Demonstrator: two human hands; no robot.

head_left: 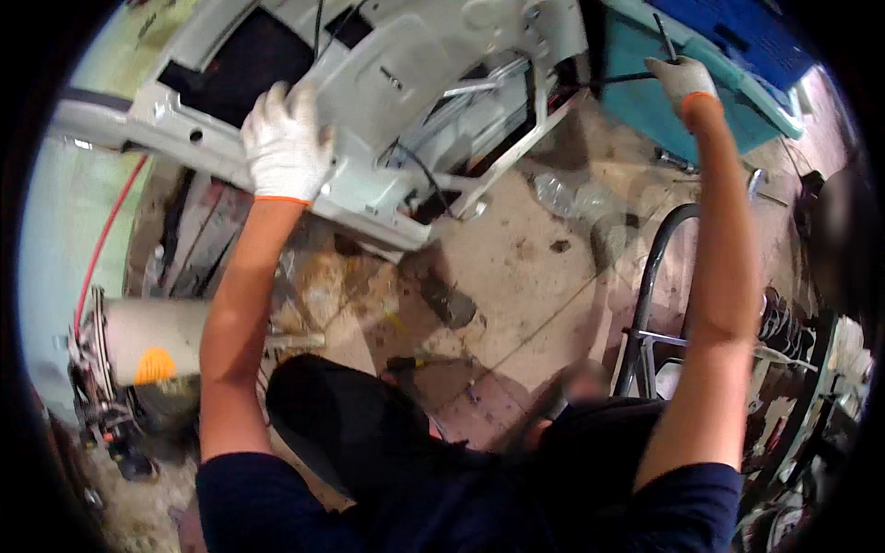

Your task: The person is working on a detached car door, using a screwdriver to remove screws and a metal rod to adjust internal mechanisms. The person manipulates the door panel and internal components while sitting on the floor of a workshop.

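Note:
A pale grey vehicle door shell (355,101) with several cutouts lies tilted at the top of the view. My left hand (286,152), in a white glove with an orange cuff, rests on its near edge, fingers stretched out and apart. At the upper right, my gloved right hand (684,81) is closed round a thin dark rod (665,35), whose end sticks up above the fingers. A black bar-like length (622,79) runs from near that hand toward the door; whether it is the same piece I cannot tell. Below the hand stands a teal bin (636,124).
A cream tank (157,336) with a red hose (112,230) sits at the left. A clear plastic bottle (553,194) lies on the stained floor. At the right are a black tubular frame (650,286) and a coil spring (784,323). A blue crate (747,37) is at the upper right.

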